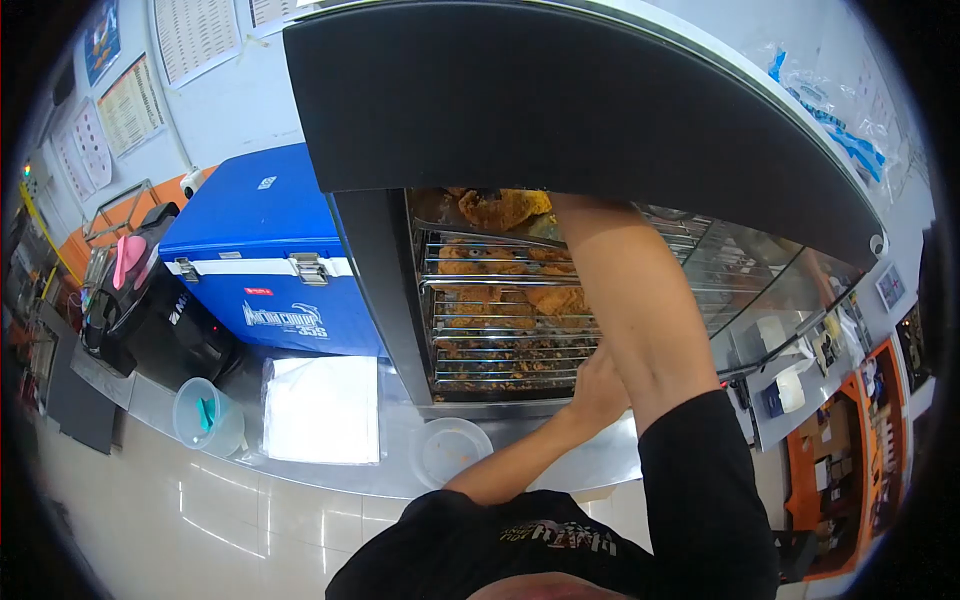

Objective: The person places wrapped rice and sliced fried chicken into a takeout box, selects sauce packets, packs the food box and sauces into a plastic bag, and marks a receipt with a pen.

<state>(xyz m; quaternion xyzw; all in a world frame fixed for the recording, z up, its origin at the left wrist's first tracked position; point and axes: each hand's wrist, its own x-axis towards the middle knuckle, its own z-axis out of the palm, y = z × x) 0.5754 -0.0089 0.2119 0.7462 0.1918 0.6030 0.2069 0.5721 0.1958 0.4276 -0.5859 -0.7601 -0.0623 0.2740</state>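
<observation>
A black-framed food warmer cabinet stands in front of me. My right forearm reaches up into its opening, and the right hand is hidden behind the black top panel. Fried chicken pieces lie on the upper level, close to where that arm goes in. More fried chicken rests on the wire racks below. My left hand is closed low at the cabinet's front, partly covered by my right forearm; what it grips cannot be made out. Glass panels stand right of the arm.
On the metal counter sit a round clear plastic container, white sheets and a plastic tub with something teal inside. A blue cooler box and a black appliance are to the left. An orange shelf stands right.
</observation>
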